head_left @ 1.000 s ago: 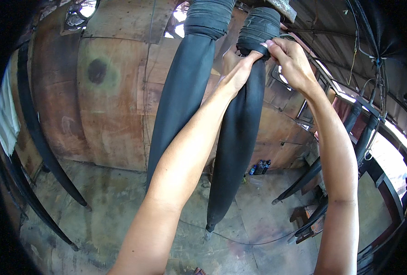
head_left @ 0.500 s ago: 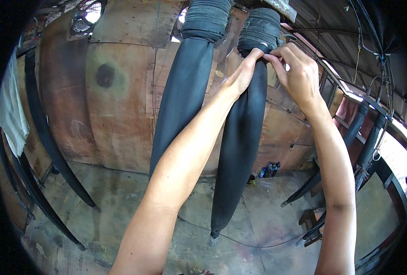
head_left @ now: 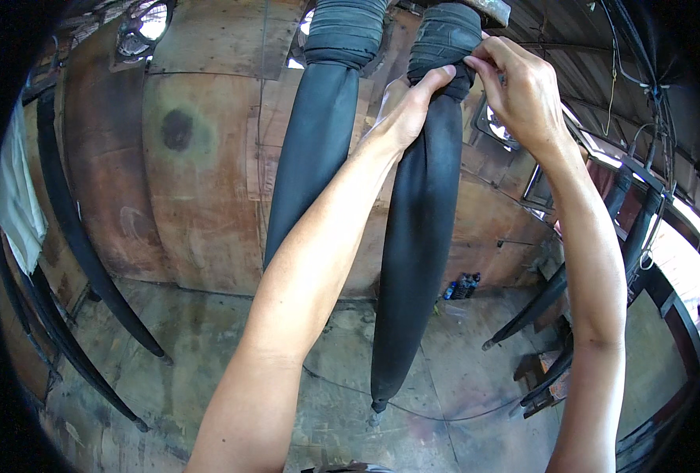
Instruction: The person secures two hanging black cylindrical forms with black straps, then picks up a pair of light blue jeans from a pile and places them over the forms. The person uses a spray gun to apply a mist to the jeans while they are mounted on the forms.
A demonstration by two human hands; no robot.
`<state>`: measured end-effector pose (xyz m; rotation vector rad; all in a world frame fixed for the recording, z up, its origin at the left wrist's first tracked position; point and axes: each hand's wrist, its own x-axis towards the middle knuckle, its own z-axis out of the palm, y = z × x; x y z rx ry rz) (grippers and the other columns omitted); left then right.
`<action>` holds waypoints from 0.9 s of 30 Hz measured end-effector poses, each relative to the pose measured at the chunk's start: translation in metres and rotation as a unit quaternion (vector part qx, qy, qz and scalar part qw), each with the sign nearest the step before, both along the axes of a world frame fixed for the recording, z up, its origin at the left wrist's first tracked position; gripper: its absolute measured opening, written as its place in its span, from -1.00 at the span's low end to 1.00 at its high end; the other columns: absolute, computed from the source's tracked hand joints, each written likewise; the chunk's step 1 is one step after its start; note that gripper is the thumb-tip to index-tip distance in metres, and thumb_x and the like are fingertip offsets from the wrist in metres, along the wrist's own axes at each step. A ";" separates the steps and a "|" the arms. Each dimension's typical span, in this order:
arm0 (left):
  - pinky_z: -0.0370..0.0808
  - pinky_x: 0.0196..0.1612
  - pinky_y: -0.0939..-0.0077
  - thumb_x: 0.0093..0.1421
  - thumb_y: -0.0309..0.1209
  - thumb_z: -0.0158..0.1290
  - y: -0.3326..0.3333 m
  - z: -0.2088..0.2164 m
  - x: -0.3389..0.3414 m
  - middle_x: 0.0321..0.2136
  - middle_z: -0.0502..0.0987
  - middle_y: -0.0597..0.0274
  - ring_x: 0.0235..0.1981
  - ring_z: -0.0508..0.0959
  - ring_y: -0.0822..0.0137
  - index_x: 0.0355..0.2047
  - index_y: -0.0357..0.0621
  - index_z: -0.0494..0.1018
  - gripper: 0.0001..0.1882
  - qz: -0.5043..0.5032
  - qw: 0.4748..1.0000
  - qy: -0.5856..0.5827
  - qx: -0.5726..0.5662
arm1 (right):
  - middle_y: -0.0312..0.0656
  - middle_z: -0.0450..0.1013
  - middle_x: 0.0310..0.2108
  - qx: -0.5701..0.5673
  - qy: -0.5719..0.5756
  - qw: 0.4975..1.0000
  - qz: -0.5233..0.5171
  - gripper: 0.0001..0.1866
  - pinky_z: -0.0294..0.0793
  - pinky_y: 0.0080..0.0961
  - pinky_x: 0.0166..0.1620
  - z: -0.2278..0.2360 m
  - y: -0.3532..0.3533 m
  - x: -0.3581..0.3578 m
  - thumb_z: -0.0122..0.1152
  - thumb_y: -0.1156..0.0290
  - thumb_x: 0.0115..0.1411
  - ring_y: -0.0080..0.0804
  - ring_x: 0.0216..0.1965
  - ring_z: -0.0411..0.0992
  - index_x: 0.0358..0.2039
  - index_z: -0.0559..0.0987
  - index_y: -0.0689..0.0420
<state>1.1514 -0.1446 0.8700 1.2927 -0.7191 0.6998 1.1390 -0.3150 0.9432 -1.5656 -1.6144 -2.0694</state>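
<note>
Behind a tapering black tube [head_left: 417, 260], a tall wall [head_left: 200, 173] of stained brown panels. Below the tube, a blotchy grey-green floor [head_left: 208, 339]. For the tube itself, a vertical hang, thick in the middle and narrow at the foot, between two bare forearms [head_left: 287, 299]. Just to its left, a similar second black tube [head_left: 314, 142] with a banded top, partly behind the left forearm. Far to its left, several long, slim black tubes [head_left: 90, 236] and a hanging white cloth [head_left: 20, 213]. Around the top of the tapering tube, a ridged black wrapping [head_left: 444, 35] in overlapping bands. At the left of the tube's neck, the left hand [head_left: 401, 114]; at the right, the right hand [head_left: 519, 83]. Beyond the tube, to its right, by the wall, small dark bottles [head_left: 466, 285]. Left fingers: thumb across the wrapping's lower front, the rest out of sight behind; cannot tell how tight. Right fingers: thumb and forefinger together, in a pinch on the wrapping's right edge.
</note>
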 end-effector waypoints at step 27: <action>0.40 0.01 0.38 0.22 -0.08 0.02 0.013 -0.009 -0.012 -0.17 0.53 0.18 -0.17 0.49 0.32 0.00 -0.19 0.43 -0.51 -0.155 0.984 0.005 -0.083 | -0.23 0.47 -0.40 0.055 0.018 0.998 -0.015 -0.91 0.54 -0.43 -0.40 -0.045 0.005 0.003 0.22 0.43 0.16 -0.31 -0.41 0.54 -0.31 0.56 0.08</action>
